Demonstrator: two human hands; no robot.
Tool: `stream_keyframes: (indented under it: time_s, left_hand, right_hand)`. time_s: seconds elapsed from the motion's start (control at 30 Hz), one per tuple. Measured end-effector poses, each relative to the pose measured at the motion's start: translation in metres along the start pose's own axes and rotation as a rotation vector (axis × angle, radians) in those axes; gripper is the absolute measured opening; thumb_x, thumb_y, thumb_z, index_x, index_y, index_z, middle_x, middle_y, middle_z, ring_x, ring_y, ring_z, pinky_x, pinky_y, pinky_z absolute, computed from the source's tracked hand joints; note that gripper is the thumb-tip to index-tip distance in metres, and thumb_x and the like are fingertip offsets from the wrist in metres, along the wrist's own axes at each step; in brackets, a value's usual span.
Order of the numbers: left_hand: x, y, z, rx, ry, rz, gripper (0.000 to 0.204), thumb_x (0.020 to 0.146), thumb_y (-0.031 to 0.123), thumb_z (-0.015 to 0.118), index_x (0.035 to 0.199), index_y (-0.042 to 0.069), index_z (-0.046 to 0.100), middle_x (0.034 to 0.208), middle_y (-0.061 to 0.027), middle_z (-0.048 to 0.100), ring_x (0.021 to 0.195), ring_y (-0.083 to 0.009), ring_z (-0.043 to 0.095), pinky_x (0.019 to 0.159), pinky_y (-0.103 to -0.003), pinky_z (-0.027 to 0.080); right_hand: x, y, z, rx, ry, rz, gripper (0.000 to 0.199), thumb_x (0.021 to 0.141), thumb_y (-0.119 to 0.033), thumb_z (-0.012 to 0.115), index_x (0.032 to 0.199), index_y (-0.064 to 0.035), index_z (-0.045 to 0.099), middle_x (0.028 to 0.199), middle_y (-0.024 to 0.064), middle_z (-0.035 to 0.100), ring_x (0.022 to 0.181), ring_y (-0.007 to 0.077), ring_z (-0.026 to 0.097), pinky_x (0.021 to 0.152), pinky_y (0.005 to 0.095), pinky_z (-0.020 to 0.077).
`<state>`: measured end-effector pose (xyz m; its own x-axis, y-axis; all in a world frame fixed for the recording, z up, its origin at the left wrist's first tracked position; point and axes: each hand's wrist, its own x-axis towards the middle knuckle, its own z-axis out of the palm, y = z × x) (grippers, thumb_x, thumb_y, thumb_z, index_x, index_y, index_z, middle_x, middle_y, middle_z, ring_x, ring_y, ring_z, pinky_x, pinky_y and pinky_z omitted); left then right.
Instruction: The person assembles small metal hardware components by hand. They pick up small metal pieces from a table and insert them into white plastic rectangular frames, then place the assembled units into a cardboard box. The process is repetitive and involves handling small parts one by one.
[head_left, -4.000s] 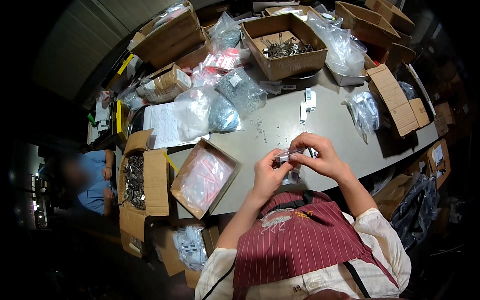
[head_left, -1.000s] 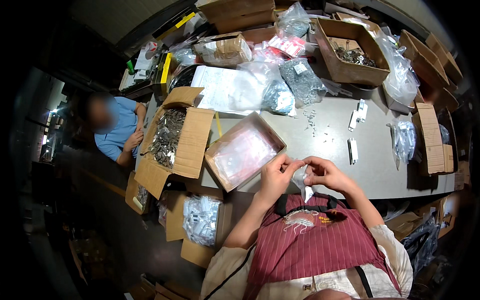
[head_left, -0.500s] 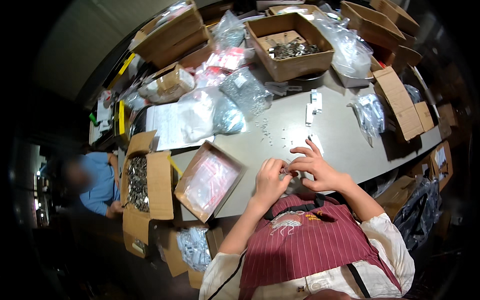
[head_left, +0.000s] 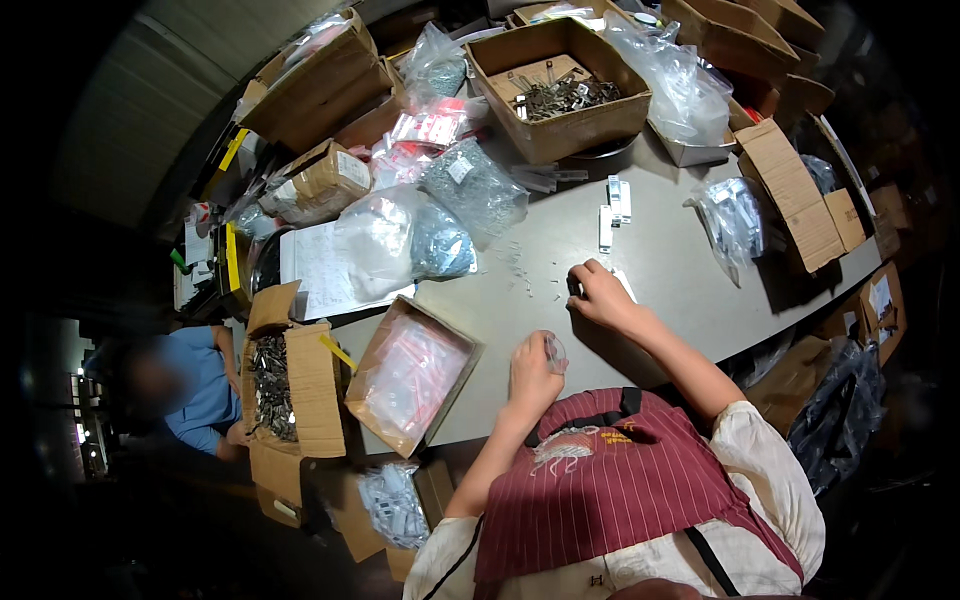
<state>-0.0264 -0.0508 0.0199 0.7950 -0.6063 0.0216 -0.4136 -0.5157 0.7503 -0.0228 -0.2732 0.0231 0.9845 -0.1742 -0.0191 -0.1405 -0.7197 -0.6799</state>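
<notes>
My left hand (head_left: 533,375), near the table's front edge, is closed on a small clear plastic bag (head_left: 556,352). Farther in, my right hand (head_left: 598,294) reaches down to the tabletop with its fingertips drawn together; whatever they hold, if anything, is hidden. Just left of those fingertips lie several tiny screw-like pieces (head_left: 526,270), too small to make out well. A flat white piece (head_left: 625,286) shows partly behind the right hand. Beyond it, a few white rectangular parts (head_left: 606,228) are grouped on the table.
An open carton of clear, red-edged bags (head_left: 465,375) stands left of my left hand. Behind are bulging plastic bags (head_left: 440,235) and a carton of metal parts (head_left: 560,140). A bag of parts (head_left: 735,215) lies right. At far left, a person in blue (head_left: 195,375) sits beside another metal-parts carton (head_left: 318,390).
My hands were together at the small bag and have separated. The right moved forward to the tabletop; the left kept the bag near the edge. The view has shifted slightly.
</notes>
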Motion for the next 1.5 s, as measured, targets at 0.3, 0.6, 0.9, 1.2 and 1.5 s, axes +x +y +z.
stream_keyframes:
  time_s: [0.3, 0.6, 0.9, 1.2, 1.5]
  left_hand:
    - [-0.005, 0.018, -0.025, -0.143, 0.136, -0.159, 0.039, 0.085, 0.011, 0.073, 0.121, 0.001, 0.061, 0.112, -0.0231, 0.068, 0.107, -0.0434, 0.065, 0.092, -0.047, 0.051]
    - [-0.002, 0.013, -0.013, -0.172, 0.085, -0.184, 0.034, 0.085, 0.003, 0.074, 0.117, 0.006, 0.062, 0.1, -0.0134, 0.07, 0.095, -0.0339, 0.069, 0.084, -0.043, 0.054]
    - [0.003, 0.01, -0.008, -0.181, 0.077, -0.05, 0.032, 0.086, 0.003, 0.072, 0.116, 0.005, 0.062, 0.1, -0.0142, 0.071, 0.096, -0.0352, 0.069, 0.085, -0.044, 0.053]
    - [0.014, 0.008, 0.002, -0.349, 0.035, -0.113, 0.028, 0.089, 0.005, 0.069, 0.117, 0.003, 0.064, 0.1, -0.0122, 0.072, 0.095, -0.0243, 0.07, 0.085, -0.036, 0.054]
    - [0.023, 0.011, 0.015, -0.504, 0.06, -0.065, 0.033, 0.084, 0.003, 0.076, 0.116, 0.004, 0.064, 0.1, -0.0141, 0.072, 0.096, -0.0312, 0.072, 0.084, -0.039, 0.055]
  right_hand:
    - [0.037, -0.002, 0.018, -0.14, 0.116, -0.209, 0.043, 0.084, -0.015, 0.074, 0.12, 0.0026, 0.059, 0.119, 0.0245, 0.057, 0.114, 0.0434, 0.054, 0.1, 0.0481, 0.0487]
    - [-0.009, -0.004, 0.024, -0.377, -0.056, -0.451, 0.031, 0.075, -0.006, 0.065, 0.106, -0.001, 0.064, 0.103, 0.0168, 0.063, 0.099, 0.0349, 0.062, 0.087, 0.0415, 0.0541]
    - [-0.009, 0.001, 0.027, -0.633, 0.039, -0.417, 0.021, 0.079, -0.015, 0.064, 0.093, 0.0013, 0.062, 0.093, 0.0183, 0.065, 0.09, 0.033, 0.066, 0.075, 0.0374, 0.0579]
    - [0.002, -0.002, -0.035, 0.728, -0.287, 0.235, 0.011, 0.081, -0.009, 0.066, 0.084, 0.0006, 0.07, 0.078, 0.0034, 0.069, 0.07, 0.0128, 0.064, 0.066, 0.0284, 0.0519]
    - [-0.015, -0.044, -0.062, 0.609, -0.325, 0.158, 0.022, 0.092, -0.021, 0.076, 0.101, -0.0006, 0.078, 0.078, 0.0037, 0.073, 0.07, 0.0086, 0.066, 0.057, 0.0263, 0.0509]
